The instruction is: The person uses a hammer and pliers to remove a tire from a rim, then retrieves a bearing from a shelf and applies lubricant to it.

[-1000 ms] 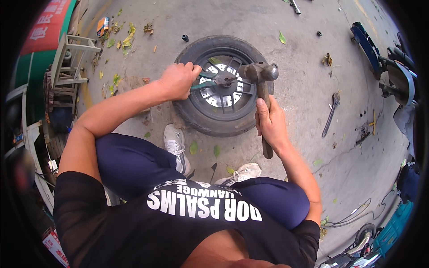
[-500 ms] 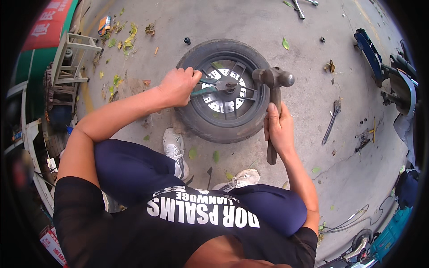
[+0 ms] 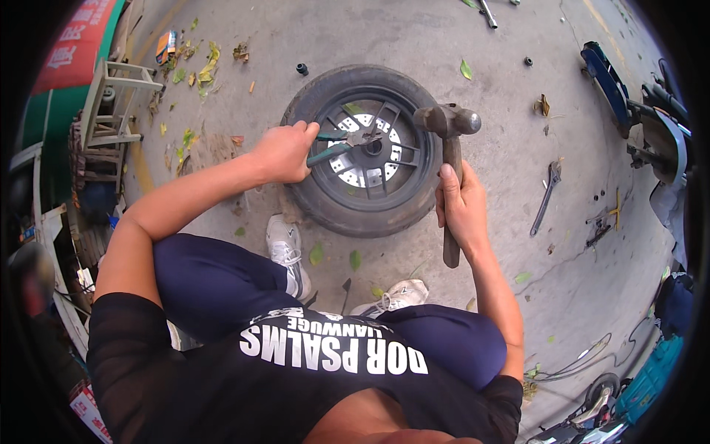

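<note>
A wheel [image 3: 355, 214] lies flat on the ground ahead of my feet, its black tyre around a spoked rim with a silver brake disc [image 3: 347, 177]. My left hand [image 3: 287, 152] is closed round the green handles of a pair of pliers [image 3: 358, 138]. The pliers' jaws are over the wheel's hub [image 3: 373, 149], whose dark round hole shows beside them. Whether the jaws grip anything small I cannot tell. On the right, my right hand [image 3: 464, 206] grips the wooden handle of a ball-peen hammer [image 3: 449, 120]. Its head is raised near the tyre's right edge.
An adjustable wrench [image 3: 546, 198] and a yellow-handled tool [image 3: 616, 211] lie on the concrete at right. A small black socket-like part [image 3: 302, 69] sits beyond the wheel. A stool frame [image 3: 111, 111] stands at left, vehicle parts [image 3: 658, 126] at far right. Leaves are scattered about.
The pliers' jaws have moved slightly off the hub's centre, so its hole now shows. The hammer stays raised in my right hand. The whole view has shifted a little.
</note>
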The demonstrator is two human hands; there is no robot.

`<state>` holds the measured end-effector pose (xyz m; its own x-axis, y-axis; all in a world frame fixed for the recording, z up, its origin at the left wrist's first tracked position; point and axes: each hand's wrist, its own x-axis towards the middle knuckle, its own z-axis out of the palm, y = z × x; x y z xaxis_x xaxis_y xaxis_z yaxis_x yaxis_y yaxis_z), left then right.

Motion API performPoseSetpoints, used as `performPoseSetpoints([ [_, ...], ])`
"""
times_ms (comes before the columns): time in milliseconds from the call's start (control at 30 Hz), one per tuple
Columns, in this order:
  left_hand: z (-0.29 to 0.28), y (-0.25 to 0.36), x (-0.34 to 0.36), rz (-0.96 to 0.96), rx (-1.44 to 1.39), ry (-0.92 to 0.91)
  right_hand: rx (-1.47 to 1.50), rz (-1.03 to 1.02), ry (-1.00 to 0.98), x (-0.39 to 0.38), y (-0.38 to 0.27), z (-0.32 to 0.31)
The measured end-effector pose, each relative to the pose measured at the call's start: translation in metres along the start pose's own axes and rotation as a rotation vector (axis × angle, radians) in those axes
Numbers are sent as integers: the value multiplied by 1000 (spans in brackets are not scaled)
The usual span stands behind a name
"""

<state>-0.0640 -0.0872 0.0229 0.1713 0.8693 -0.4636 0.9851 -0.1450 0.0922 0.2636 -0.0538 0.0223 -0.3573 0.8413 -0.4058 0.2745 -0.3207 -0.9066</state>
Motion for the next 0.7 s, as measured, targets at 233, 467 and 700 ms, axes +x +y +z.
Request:
performPoseSetpoints([
  [233,6,-2,2,62,-32,46,-451,-109,-187,21,-56,12],
  [467,9,-3,2,61,-74,35,-138,-42,-163,22,-121,10],
  [700,3,-3,15,76,-68,63,-613,-19,-140,9,-52,17],
])
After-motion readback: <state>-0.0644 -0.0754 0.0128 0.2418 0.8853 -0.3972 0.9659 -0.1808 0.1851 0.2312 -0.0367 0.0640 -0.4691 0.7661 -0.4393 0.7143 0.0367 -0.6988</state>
